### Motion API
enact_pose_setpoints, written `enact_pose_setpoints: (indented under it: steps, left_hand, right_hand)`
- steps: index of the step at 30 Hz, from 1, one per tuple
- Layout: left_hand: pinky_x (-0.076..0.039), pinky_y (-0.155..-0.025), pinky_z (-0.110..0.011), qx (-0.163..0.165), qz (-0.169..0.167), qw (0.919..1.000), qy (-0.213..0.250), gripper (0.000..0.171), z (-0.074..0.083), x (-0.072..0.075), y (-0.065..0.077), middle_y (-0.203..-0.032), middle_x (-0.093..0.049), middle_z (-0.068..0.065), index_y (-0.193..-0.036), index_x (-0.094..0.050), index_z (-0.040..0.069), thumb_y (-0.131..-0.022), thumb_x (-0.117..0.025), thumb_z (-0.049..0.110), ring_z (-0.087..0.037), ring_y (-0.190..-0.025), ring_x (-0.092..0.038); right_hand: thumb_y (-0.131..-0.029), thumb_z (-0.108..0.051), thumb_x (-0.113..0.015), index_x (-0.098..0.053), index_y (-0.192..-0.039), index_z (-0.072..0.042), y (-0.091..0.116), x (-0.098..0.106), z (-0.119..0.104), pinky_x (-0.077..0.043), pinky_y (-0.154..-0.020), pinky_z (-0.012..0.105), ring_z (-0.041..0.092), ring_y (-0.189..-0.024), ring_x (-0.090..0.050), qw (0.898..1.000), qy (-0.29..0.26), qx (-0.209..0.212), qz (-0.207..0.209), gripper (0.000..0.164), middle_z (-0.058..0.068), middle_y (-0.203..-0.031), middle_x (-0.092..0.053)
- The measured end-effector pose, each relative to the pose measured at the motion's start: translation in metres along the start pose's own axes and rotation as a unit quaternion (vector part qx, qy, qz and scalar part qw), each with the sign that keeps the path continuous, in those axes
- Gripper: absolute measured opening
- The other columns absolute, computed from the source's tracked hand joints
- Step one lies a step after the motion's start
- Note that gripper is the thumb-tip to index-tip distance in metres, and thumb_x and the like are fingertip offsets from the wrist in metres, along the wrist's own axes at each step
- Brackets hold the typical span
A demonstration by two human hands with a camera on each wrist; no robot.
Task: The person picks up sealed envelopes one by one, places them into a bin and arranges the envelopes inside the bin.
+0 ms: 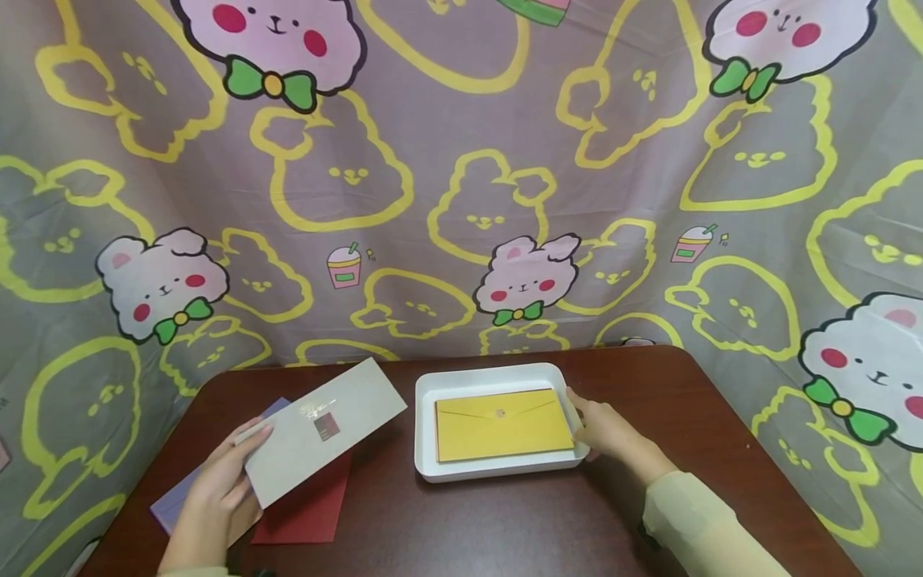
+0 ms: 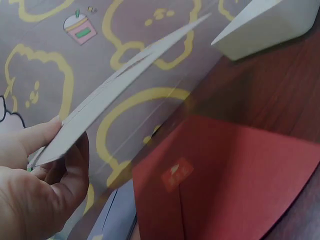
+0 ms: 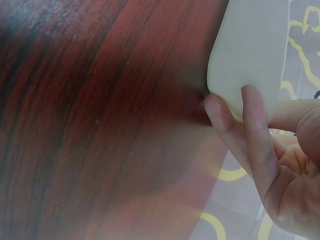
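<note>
My left hand (image 1: 219,481) grips a white envelope (image 1: 346,441) by its left end, thumb on top and fingers beneath. The envelope is tilted above a red envelope (image 1: 306,505), which shows a small seal in the left wrist view. At the right end of a white tray (image 1: 425,473), my right hand (image 1: 606,429) holds the rim. In the right wrist view, fingertips (image 3: 252,97) press the tray's outer wall. Inside the tray lies a yellow envelope (image 1: 501,437), flap side up, with a reddish edge showing under it.
A purple envelope (image 1: 169,501) lies at the table's left, partly hidden behind my left hand. The dark brown wooden table (image 1: 461,529) has a rounded far right corner. A patterned cloth (image 1: 461,120) with cartoon bunnies hangs behind and around it.
</note>
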State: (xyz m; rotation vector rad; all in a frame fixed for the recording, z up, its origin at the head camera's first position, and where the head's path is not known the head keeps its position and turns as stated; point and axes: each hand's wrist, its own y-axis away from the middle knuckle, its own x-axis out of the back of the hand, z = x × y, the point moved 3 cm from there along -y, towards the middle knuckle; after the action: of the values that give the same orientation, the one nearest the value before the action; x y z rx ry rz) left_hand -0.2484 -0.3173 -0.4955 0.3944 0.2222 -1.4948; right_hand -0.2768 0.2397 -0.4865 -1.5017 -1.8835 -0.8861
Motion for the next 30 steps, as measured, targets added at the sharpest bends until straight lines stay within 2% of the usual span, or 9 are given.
enact_pose_setpoints:
  steps: [4,11,18,25,30]
  left_hand:
    - [-0.057,-0.066,-0.023,-0.006,0.002,0.9999,-0.014,0.024,-0.001,-0.012,-0.002,-0.09,-0.071,0.01,-0.097,-0.071,0.031,-0.106,-0.057,0.012,-0.006,-0.079,-0.069]
    - [-0.056,-0.062,-0.023,-0.011,0.0,0.9997,-0.023,0.029,-0.005,-0.03,-0.003,-0.088,-0.07,0.008,-0.096,-0.071,0.03,-0.107,-0.053,0.009,-0.007,-0.075,-0.068]
    - [-0.057,-0.065,-0.024,0.009,0.007,0.9996,-0.027,0.027,-0.004,-0.047,-0.004,-0.088,-0.07,0.008,-0.096,-0.069,0.031,-0.107,-0.055,0.01,-0.007,-0.076,-0.068]
    - [-0.058,-0.065,-0.026,0.013,-0.004,0.9983,-0.057,0.027,0.0,-0.067,-0.006,-0.089,-0.072,0.008,-0.097,-0.068,0.032,-0.106,-0.056,0.01,-0.007,-0.077,-0.07]
    - [-0.057,-0.066,-0.026,0.019,-0.006,0.9978,-0.063,0.027,-0.003,-0.079,-0.01,-0.087,-0.072,0.008,-0.096,-0.068,0.032,-0.106,-0.057,0.009,-0.007,-0.076,-0.069]
  right_hand:
    - [-0.084,0.012,-0.061,-0.03,-0.156,0.008,0.001,0.0,0.0,-0.055,-0.049,0.035,0.022,-0.052,-0.06,1.0,-0.001,-0.005,-0.001,0.079,0.034,-0.124,-0.058]
    - [-0.085,0.012,-0.062,-0.03,-0.156,0.008,0.002,0.0,-0.001,-0.055,-0.049,0.035,0.022,-0.053,-0.059,1.0,0.0,-0.003,0.001,0.078,0.034,-0.125,-0.058]
    - [-0.083,0.013,-0.061,-0.03,-0.156,0.008,0.002,0.0,0.0,-0.055,-0.048,0.035,0.022,-0.051,-0.06,1.0,-0.004,0.0,0.006,0.079,0.035,-0.124,-0.059]
    - [-0.081,0.013,-0.059,-0.031,-0.155,0.009,0.0,-0.001,0.001,-0.054,-0.045,0.034,0.022,-0.05,-0.061,1.0,-0.004,0.014,0.013,0.079,0.039,-0.123,-0.057]
    - [-0.081,0.014,-0.059,-0.031,-0.156,0.008,0.0,0.0,0.0,-0.055,-0.046,0.034,0.022,-0.052,-0.061,1.0,-0.008,0.009,0.009,0.08,0.039,-0.124,-0.057]
